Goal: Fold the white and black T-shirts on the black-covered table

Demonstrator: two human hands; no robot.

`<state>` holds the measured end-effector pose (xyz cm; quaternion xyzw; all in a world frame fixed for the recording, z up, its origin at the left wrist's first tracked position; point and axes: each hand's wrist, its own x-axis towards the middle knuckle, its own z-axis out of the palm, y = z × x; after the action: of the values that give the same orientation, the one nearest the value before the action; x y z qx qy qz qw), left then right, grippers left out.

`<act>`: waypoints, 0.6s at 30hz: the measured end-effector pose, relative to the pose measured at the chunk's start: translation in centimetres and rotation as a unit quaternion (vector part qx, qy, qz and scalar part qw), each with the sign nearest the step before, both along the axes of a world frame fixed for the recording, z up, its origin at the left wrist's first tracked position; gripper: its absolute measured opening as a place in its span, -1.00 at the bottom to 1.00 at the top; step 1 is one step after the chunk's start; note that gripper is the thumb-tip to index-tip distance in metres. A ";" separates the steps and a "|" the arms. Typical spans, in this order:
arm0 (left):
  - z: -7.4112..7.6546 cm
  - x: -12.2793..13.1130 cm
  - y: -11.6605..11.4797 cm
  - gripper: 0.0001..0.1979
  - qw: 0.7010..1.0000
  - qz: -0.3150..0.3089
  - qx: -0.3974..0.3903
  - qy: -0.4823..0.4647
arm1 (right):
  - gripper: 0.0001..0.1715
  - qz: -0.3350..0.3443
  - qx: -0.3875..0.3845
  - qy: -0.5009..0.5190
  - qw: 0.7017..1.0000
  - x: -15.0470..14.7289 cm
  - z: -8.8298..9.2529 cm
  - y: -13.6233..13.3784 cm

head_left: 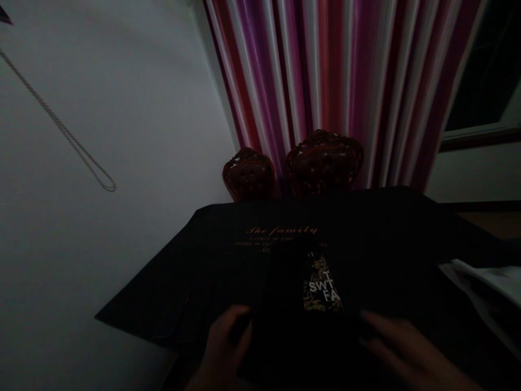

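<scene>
A black item (293, 331) with a printed panel of gold leaf shapes and white letters is in front of me over the dark table. It is too dark to tell whether it is folded cloth or something else. At its left edge, my left hand (226, 345) is closed, thumb and fingers pinching the side. My right hand (401, 339) is at the opposite edge, fingers reaching around it and somewhat blurred. The black table cover (163, 282) beneath has reddish lettering, partly hidden by the item.
Two carved, tufted chairs (325, 163) stand behind the table's far edge, before a striped curtain (325, 65). White sheet-like material (488, 279) lies at the right. A pale wall (142, 108) with a hanging looped cord (69, 133) is at the left.
</scene>
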<state>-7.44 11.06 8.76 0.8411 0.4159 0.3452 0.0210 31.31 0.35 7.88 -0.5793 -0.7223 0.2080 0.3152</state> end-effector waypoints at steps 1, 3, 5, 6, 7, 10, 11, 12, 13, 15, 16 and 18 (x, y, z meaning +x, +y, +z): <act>2.3 2.3 2.1 -0.72 0.999 0.014 -0.034 -0.023 | -0.44 -0.008 0.003 0.014 1.000 0.5 2.4 2.5; 6.1 7.0 6.7 -0.68 0.995 0.024 -0.079 -0.049 | -0.42 -0.032 0.024 0.015 0.999 1.4 5.9 8.3; 8.0 10.7 10.9 -0.54 0.986 0.101 -0.128 0.017 | -0.44 -0.122 0.008 -0.058 0.991 2.3 7.2 13.5; 8.1 11.8 12.4 -0.49 0.975 0.146 -0.157 0.056 | -0.43 -0.152 0.000 -0.079 0.985 2.7 7.1 15.3; 7.6 12.5 13.3 -0.46 0.961 0.184 -0.184 0.092 | -0.42 -0.179 -0.017 -0.104 0.978 2.9 6.5 16.4; 4.2 12.6 13.4 -0.37 0.923 0.230 -0.268 0.151 | -0.44 -0.193 -0.084 -0.153 0.966 2.8 3.1 15.7; 2.9 12.3 12.8 -0.34 0.911 0.233 -0.295 0.166 | -0.44 -0.189 -0.110 -0.168 0.961 2.5 1.9 14.7; 1.7 12.1 12.1 -0.31 0.901 0.233 -0.319 0.180 | -0.43 -0.184 -0.129 -0.182 0.957 1.9 0.7 13.6; 0.6 11.9 11.4 -0.31 0.893 0.230 -0.335 0.192 | -0.43 -0.180 -0.141 -0.194 0.954 1.3 -0.3 12.7; -0.6 11.9 10.1 -0.37 0.889 0.223 -0.344 0.205 | -0.48 -0.177 -0.144 -0.215 0.950 0.0 -1.6 11.5; -1.0 12.1 9.6 -0.42 0.889 0.221 -0.342 0.208 | -0.52 -0.174 -0.140 -0.223 0.949 -0.5 -2.0 11.3; -1.2 12.4 8.8 -0.51 0.893 0.224 -0.331 0.207 | -0.60 -0.167 -0.139 -0.235 0.948 -1.2 -2.2 11.3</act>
<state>4.95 19.84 7.57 0.7223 0.6784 0.0009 0.1340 30.11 11.68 5.72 -0.7619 -0.6330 0.1090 0.0833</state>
